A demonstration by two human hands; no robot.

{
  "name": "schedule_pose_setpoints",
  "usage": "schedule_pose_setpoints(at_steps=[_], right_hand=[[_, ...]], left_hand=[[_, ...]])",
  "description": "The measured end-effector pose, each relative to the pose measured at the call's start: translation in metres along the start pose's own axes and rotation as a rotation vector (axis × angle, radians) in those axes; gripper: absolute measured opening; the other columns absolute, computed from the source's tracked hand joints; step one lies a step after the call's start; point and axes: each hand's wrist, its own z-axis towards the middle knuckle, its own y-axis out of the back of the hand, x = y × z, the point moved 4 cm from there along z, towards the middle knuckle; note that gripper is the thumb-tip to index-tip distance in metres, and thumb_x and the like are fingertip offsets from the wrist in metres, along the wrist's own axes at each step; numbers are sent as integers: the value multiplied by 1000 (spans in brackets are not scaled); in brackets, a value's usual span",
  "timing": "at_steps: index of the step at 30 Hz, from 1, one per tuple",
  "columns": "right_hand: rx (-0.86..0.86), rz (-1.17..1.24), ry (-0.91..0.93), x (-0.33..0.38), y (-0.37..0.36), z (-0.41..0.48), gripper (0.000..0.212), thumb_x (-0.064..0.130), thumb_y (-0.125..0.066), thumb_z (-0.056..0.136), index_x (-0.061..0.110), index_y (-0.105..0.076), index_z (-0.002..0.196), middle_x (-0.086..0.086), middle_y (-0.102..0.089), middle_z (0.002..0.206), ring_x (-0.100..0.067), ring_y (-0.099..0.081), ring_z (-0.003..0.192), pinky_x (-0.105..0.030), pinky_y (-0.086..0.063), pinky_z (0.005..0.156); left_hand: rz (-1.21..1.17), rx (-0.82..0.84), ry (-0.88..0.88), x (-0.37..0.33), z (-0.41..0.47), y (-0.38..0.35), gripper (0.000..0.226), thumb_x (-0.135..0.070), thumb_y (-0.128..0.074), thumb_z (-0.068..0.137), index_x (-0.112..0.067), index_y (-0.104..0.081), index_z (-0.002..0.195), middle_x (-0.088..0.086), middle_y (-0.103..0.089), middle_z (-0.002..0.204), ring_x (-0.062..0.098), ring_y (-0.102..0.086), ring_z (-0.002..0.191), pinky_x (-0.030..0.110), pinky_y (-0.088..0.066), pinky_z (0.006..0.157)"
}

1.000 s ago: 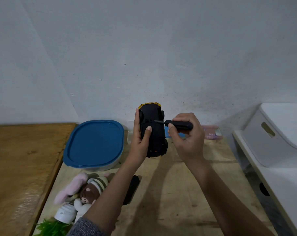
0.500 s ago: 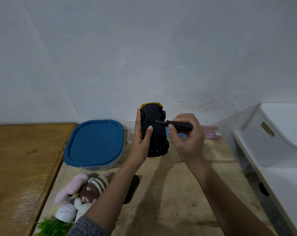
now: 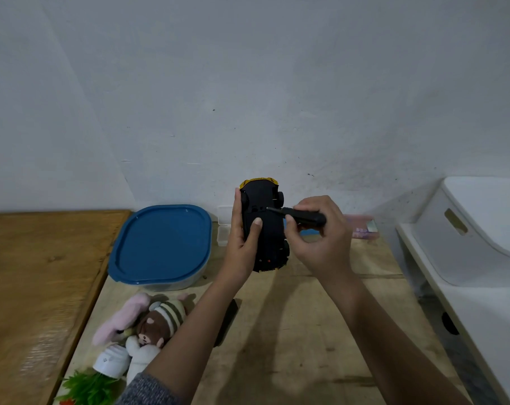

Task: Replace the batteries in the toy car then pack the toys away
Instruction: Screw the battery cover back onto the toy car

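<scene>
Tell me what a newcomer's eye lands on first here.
First, the toy car, held underside up in the left hand at centre, with the right hand setting a black screwdriver to its base. Next, the blue-lidded container to the left and the plush toys at the table's near left.

Left hand (image 3: pixel 243 244) holds toy car (image 3: pixel 264 226) upright above worktop (image 3: pixel 291 331), black underside facing camera, yellow edge at top, thumb across underside. Right hand (image 3: pixel 321 238) wraps black screwdriver (image 3: pixel 299 216); its tip touches the underside near the top. Blue-lidded container (image 3: pixel 161 244) sits left of the car on worktop. Plush toys (image 3: pixel 148 320) lie near left forearm, a white pot (image 3: pixel 112 361) with a green plant (image 3: pixel 87 387) beside them. White bin (image 3: pixel 481 229) at right. Small clear box (image 3: pixel 223 226) behind left hand. Pinkish packet (image 3: pixel 362 228) behind right hand, blurred.
</scene>
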Motion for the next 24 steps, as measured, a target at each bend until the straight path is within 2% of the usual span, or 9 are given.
schedule_pose_setpoints(at_steps=[2,5,8,10,12,14,15,20,24], right_hand=[[43,-96,14,1,2,2,21,7,-72,74,7,-57,90,-4,-62,79,-4,-57,67,-8,-48,63],[200,-219,27,1,4,8,22,13,-74,77,11,-58,92,-2,-64,76,-9,-60,64,-17,-52,61],[386,-390,35,0,0,15,14,22,-64,86,10,-58,84,0,-56,67,-16,-52,57,-26,-45,52],[445,-420,-3,0,-2,19,15,22,-60,89,9,-56,83,1,-51,66,-17,-49,58,-25,-41,53],[473,-437,-23,1,-2,22,14,21,-59,90,10,-56,84,4,-46,66,-18,-46,60,-19,-34,55],[490,-458,-38,1,-2,25,12,21,-58,90,11,-56,86,5,-44,68,-17,-45,63,-15,-28,54],[498,-463,-44,2,-2,25,12,21,-58,91,11,-55,86,4,-45,68,-17,-45,63,-15,-28,53],[449,-358,-139,0,1,21,11,21,-58,91,11,-57,88,0,-56,75,-16,-53,67,-25,-43,60],[263,-202,-331,-14,10,18,18,23,-57,92,9,-66,98,-4,-64,89,-13,-57,81,-12,-42,69]], left_hand=[[35,-21,5,3,0,2,61,-11,-40,100,-41,-8,142,-24,-23,143,-11,-33,129,6,-40,94],[70,-38,2,7,1,8,61,-12,-39,100,-41,-7,143,-23,-24,143,-20,-32,124,8,-41,93],[124,-16,-18,7,1,8,61,-19,-41,101,-47,-7,143,-26,-27,142,-8,-36,129,23,-43,101],[170,-14,-31,5,0,7,60,-28,-41,97,-58,-9,139,-31,-29,141,3,-39,132,38,-42,106],[191,-28,-43,5,-2,7,59,-34,-42,95,-64,-11,136,-21,-32,145,11,-40,133,49,-41,106],[197,-25,-45,5,-3,5,59,-41,-43,92,-63,-11,137,-9,-34,148,15,-41,132,52,-42,104],[193,-21,-39,5,-3,5,59,-41,-43,92,-63,-11,137,-9,-34,148,15,-42,132,52,-43,103],[119,-22,25,4,-3,4,61,-24,-42,100,-56,-10,141,-11,-29,150,14,-38,135,48,-42,106],[22,-16,104,7,-5,4,59,-22,-41,101,-53,-9,139,-10,-26,151,11,-38,134,40,-42,106]])
